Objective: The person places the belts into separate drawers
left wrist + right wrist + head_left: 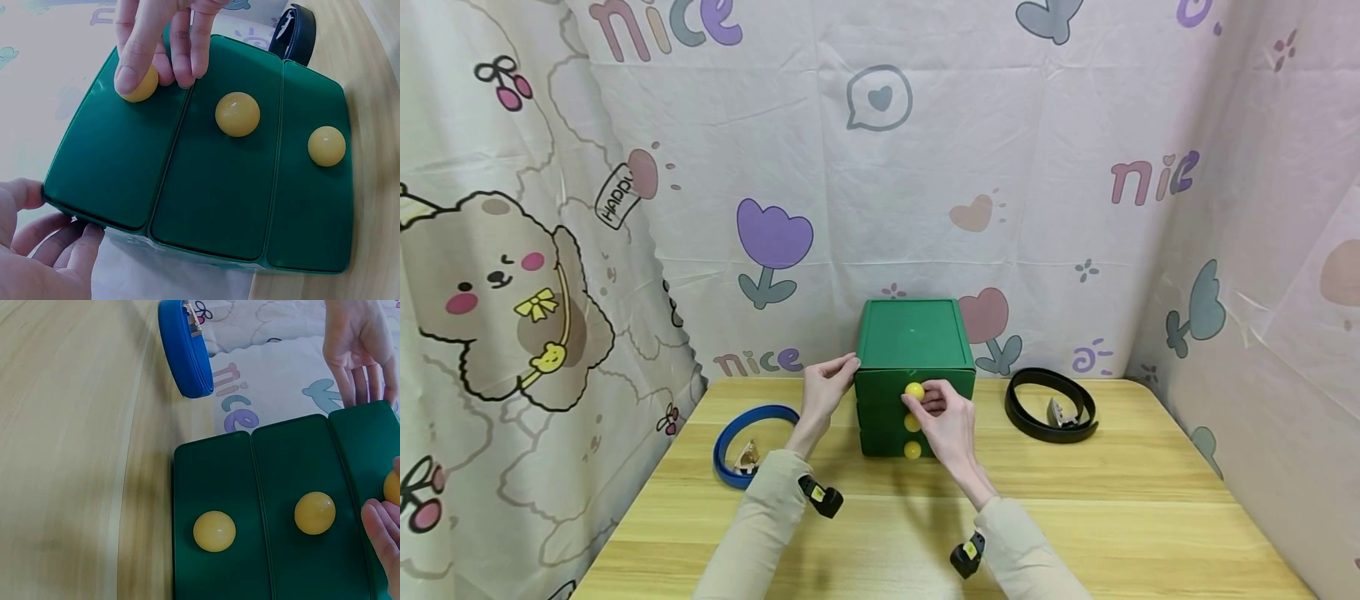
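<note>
A green box of three stacked drawers (913,333), each front bearing a round yellow knob, stands on the table. My right hand (949,425) pinches the top drawer's yellow knob (142,86) between thumb and fingers. The middle knob (237,114) and bottom knob (326,146) show fully in the left wrist view. At the box's upper left front corner, my left hand (826,390) holds the edge, thumb and fingers on different faces. The top drawer front sits flush with the other fronts.
On the wooden table (1075,517), a coiled blue belt (724,446) with a gold-coloured buckle lies left of the box. A coiled black belt (1018,417) with a silver buckle lies to its right. A printed cloth (880,183) hangs behind and at both sides.
</note>
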Tool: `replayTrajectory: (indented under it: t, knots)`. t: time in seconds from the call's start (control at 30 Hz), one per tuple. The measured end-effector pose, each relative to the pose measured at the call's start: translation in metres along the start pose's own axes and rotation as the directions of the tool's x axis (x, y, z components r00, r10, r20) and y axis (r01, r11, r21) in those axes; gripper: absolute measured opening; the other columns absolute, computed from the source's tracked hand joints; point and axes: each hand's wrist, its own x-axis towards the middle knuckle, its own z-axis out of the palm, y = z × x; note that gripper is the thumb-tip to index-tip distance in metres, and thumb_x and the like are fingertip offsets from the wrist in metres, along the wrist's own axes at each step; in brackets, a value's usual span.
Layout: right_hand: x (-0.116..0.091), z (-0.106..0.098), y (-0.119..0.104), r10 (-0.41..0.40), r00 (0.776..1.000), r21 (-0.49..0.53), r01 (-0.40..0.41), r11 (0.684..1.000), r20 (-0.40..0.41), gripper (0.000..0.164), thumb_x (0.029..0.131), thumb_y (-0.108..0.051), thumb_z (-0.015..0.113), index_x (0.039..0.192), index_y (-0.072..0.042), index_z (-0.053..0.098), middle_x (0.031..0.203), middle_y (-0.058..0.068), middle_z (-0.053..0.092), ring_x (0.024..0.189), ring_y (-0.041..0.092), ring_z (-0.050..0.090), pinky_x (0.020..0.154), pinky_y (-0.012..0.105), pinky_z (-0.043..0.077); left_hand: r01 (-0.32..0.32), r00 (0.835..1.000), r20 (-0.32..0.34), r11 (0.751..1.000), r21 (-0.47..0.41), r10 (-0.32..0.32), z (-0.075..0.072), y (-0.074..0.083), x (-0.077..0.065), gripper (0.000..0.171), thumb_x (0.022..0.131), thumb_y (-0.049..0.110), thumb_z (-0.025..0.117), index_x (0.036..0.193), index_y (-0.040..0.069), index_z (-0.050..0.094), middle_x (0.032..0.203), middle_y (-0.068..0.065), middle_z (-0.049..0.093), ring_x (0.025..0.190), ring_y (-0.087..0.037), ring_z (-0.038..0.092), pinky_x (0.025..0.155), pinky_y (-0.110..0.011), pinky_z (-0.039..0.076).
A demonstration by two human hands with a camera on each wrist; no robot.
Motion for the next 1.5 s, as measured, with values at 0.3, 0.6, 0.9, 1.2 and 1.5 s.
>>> replayTrajectory:
  t: [0.3,0.6,0.9,1.2,1.5]
  knots:
    - [0.002,0.0,0.0,0.0,1.0,-0.001,0.0,1.0,-0.005,0.027,0.08,-0.021,0.086,0.096,-0.006,0.07,0.078,0.008,0.075,0.065,0.018,0.071,0.061,0.015,0.056,-0.003,1.0,0.006,1.0,-0.006,0.003,0.0,0.001,-0.001,0.034,0.097,0.011,0.066,0.127,-0.004,0.067,0.131,-0.026,0.065,0.108,-0.011,0.067,0.105,-0.047,0.05]
    - [0.004,0.0,0.0,0.002,1.0,0.005,-0.002,1.0,-0.006,0.027,0.08,-0.021,0.086,0.096,-0.006,0.07,0.078,0.008,0.075,0.065,0.019,0.071,0.06,0.015,0.055,-0.003,1.0,0.007,1.0,-0.005,0.003,0.0,0.001,0.001,0.034,0.097,0.012,0.066,0.127,-0.004,0.067,0.132,-0.024,0.065,0.111,-0.014,0.066,0.105,-0.045,0.05]
    - [0.002,0.0,0.0,0.018,1.0,0.008,-0.019,1.0,0.003,0.028,0.08,-0.022,0.086,0.097,-0.007,0.069,0.079,0.008,0.075,0.066,0.015,0.07,0.06,0.014,0.056,0.0,1.0,0.008,1.0,-0.005,0.0,0.0,0.0,0.001,0.034,0.097,0.012,0.066,0.127,-0.004,0.067,0.133,-0.025,0.064,0.113,-0.017,0.066,0.105,-0.045,0.05]
    - [-0.018,-0.004,0.012,0.063,0.998,0.012,-0.063,0.998,0.018,0.034,0.079,-0.022,0.087,0.101,-0.004,0.068,0.075,0.006,0.073,0.064,0.011,0.069,0.059,0.018,0.056,0.002,1.0,0.003,1.0,-0.002,-0.002,0.0,-0.001,0.002,0.034,0.097,0.013,0.066,0.128,-0.003,0.067,0.132,-0.024,0.065,0.113,-0.017,0.066,0.104,-0.043,0.051]
    - [-0.036,0.001,0.033,0.087,0.995,-0.064,-0.085,0.994,0.04,0.03,0.079,-0.022,0.087,0.097,-0.004,0.07,0.074,0.003,0.072,0.062,0.007,0.066,0.059,0.017,0.054,0.008,1.0,0.007,1.0,0.004,-0.008,-0.001,-0.002,0.001,0.034,0.097,0.014,0.067,0.127,-0.002,0.068,0.132,-0.024,0.065,0.111,-0.014,0.067,0.105,-0.043,0.051]
